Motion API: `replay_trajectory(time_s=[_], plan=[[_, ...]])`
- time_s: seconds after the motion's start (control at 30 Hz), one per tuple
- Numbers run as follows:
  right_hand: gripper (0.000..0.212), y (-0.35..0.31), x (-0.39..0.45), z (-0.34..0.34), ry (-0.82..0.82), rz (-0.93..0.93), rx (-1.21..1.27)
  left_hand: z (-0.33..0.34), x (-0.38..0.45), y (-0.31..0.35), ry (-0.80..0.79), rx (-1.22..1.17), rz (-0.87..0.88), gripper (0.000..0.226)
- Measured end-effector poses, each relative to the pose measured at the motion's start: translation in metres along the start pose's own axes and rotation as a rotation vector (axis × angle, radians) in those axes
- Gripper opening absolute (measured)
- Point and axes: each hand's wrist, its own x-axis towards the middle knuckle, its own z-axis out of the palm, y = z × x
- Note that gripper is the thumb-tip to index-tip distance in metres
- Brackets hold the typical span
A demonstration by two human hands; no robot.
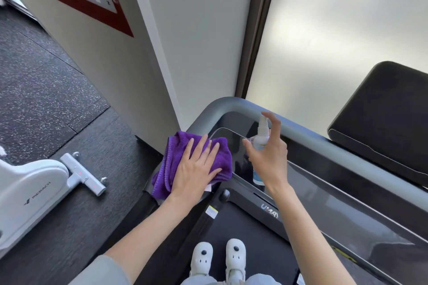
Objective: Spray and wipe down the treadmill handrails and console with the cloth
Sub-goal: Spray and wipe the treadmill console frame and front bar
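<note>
Left hand [196, 166] is pressing flat, fingers straight and spread, on the purple cloth [176, 164], pinning it to the left end of the treadmill console [238, 146], likely ready for wiping. Right hand [268, 155] is gripping the spray bottle [261, 136] upright over the console, forefinger raised above the nozzle, probably for pumping. Bottle contents are not discernible. Grey handrail [231, 105] is curving just behind both.

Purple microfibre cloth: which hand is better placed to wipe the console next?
Left. The left hand already presses flat on the purple microfibre cloth at the glossy black console's corner, while the right hand grips the small white spray bottle.
</note>
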Motion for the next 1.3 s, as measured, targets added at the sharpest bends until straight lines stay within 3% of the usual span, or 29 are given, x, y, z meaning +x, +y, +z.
replay_trajectory(time_s=[0.17, 0.37, 0.47, 0.8, 1.1, 1.3], plan=[[0.070, 0.003, -0.003, -0.001, 0.023, 0.013, -0.021, -0.001, 0.032, 0.009, -0.058, -0.020, 0.020, 0.067], [0.069, 0.003, -0.003, -0.009, 0.076, 0.004, -0.002, -0.008, 0.062, 0.032, -0.001, -0.206, -0.102, 0.061], [0.067, 0.007, -0.005, -0.017, 0.106, 0.010, -0.005, -0.005, 0.050, 0.046, 0.084, -0.215, -0.069, 0.060], [0.069, 0.015, 0.003, -0.032, 0.114, 0.038, -0.060, -0.007, 0.133, 0.049, 0.067, -0.317, -0.192, 0.068], [0.068, 0.018, 0.004, -0.031, 0.126, 0.057, -0.071, 0.004, 0.070, 0.068, 0.076, -0.353, -0.039, 0.062], [0.070, 0.036, -0.001, -0.041, 0.159, 0.068, -0.057, -0.005, 0.120, 0.070, 0.073, -0.327, -0.072, 0.068]])
